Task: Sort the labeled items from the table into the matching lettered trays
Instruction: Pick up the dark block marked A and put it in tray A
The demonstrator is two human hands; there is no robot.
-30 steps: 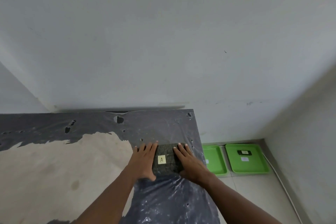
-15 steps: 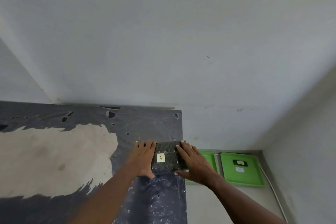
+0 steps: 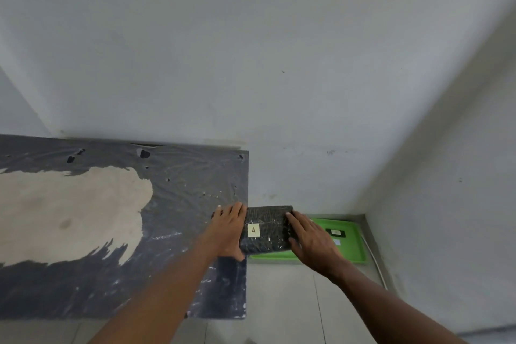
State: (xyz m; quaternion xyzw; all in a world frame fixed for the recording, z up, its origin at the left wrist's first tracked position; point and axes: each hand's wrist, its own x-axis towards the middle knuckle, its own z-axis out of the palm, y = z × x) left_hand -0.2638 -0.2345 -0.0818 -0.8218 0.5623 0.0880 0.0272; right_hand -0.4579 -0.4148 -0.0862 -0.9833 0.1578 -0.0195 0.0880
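Observation:
A dark plastic-wrapped packet point(image 3: 268, 227) with a pale sticker marked A point(image 3: 253, 231) is held between both hands, just past the table's right edge. My left hand point(image 3: 227, 227) presses its left side and my right hand point(image 3: 310, 237) presses its right side. Below it on the floor lie two green trays: the nearer tray point(image 3: 272, 255) is mostly hidden under the packet, and the right tray point(image 3: 352, 243) holds a small dark labeled item point(image 3: 336, 232) and a white label point(image 3: 337, 242).
The table point(image 3: 178, 232) has a torn dark plastic cover over a pale top and ends at a straight right edge. White walls meet in a corner behind the trays. A white cable point(image 3: 375, 262) runs along the floor by the right wall.
Both hands have carried the A packet rightward off the table, so it now hangs over the left green tray. The view has swung right.

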